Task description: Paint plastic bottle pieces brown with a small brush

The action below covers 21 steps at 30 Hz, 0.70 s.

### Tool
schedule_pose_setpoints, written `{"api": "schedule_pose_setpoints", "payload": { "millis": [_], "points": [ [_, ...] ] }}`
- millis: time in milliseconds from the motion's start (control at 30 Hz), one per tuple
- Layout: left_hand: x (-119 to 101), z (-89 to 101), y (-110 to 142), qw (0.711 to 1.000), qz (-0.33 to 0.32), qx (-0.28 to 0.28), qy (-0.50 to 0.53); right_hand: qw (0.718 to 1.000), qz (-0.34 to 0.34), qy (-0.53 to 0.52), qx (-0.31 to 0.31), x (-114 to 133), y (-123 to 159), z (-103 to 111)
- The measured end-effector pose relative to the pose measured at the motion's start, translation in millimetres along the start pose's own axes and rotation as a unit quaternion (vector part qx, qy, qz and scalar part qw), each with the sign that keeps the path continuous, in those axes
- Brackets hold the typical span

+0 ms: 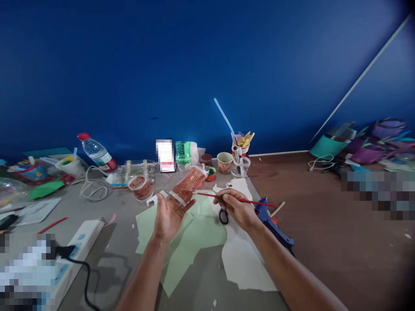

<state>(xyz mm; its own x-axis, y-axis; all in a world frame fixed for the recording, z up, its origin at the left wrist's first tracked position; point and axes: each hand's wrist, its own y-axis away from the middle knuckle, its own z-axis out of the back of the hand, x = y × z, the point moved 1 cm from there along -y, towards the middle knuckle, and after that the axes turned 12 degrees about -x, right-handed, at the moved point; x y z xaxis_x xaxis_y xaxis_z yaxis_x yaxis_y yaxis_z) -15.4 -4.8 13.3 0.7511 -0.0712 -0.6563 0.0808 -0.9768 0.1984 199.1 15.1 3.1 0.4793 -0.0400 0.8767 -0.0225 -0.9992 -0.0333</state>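
Note:
My left hand (170, 216) holds a clear plastic bottle (188, 185) from below, tilted up to the right and coated in reddish-brown paint. Between the fingers of my right hand (236, 207) is a thin red paintbrush (256, 201), its tip at the bottle's lower right side. Light green paper (201, 242) and torn white paper (241, 259) lie under my hands. A small clear tub painted the same reddish brown (141, 188) stands left of the bottle. Black scissor handles (223, 217) show beneath my right hand.
A blue glue gun (275, 224) lies right of my right forearm. Behind stand a paper cup (225, 163), a propped phone (165, 155) and a green bottle piece (183, 152). At left are a water bottle (99, 153) and a white power strip (78, 250) with a black cable.

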Motion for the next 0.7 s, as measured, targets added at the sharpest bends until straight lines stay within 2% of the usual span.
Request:
{"api": "schedule_pose_setpoints", "payload": {
  "millis": [100, 233, 400, 567, 700],
  "points": [
    [-3, -2.0, 1, 1.0, 0.016, -0.003, 0.023, 0.999, 0.023, -0.021, -0.034, 1, -1, 1],
    [-6, -4.2, 1, 0.998, 0.035, -0.011, 0.057, 1.0, -0.011, 0.004, 0.024, -2, 1, -1],
    [-8, -4.5, 2, 0.995, 0.051, -0.015, 0.087, 1.0, 0.024, -0.01, -0.016, -2, 2, -1],
    [-9, -3.8, 2, 0.994, 0.054, -0.019, 0.094, 1.0, -0.013, 0.015, 0.023, -4, 3, -3],
    [-11, -6.1, 3, 0.994, 0.048, -0.034, 0.093, 1.0, 0.009, -0.015, -0.021, -4, 2, -2]
  ]
}}
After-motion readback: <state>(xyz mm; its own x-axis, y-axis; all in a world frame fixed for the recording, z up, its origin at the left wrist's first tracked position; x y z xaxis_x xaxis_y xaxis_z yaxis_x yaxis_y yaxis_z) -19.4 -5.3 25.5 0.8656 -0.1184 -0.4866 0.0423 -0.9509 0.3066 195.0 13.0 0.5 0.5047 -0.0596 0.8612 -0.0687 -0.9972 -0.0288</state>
